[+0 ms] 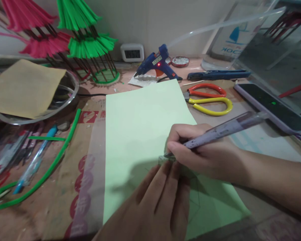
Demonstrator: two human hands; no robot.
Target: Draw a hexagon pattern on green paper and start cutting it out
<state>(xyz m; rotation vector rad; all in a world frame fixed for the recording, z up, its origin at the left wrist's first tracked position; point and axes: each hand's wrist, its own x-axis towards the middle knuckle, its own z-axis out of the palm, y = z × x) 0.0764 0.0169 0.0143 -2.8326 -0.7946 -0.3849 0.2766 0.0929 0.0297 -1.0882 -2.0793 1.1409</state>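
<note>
Under both grips, the worktop (pixel 22 221) carries a big pale green sheet of paper (pixel 137 124), held down by the left grip and reaching well beyond it. That left grip (pixel 157 207) lies flat, fingers stretched out, closed on nothing. Just beyond it and to its right, the right grip (pixel 205 154) is pinching a pen (pixel 215 134), its tip slanting down by the left fingertips. Right at those fingertips sits a small clear strip, probably a ruler (pixel 162 161), mostly covered. From where I stand, it looks like ruling a line: press firmly, hold fingertips back from the edge, and draw at one steady slant.
</note>
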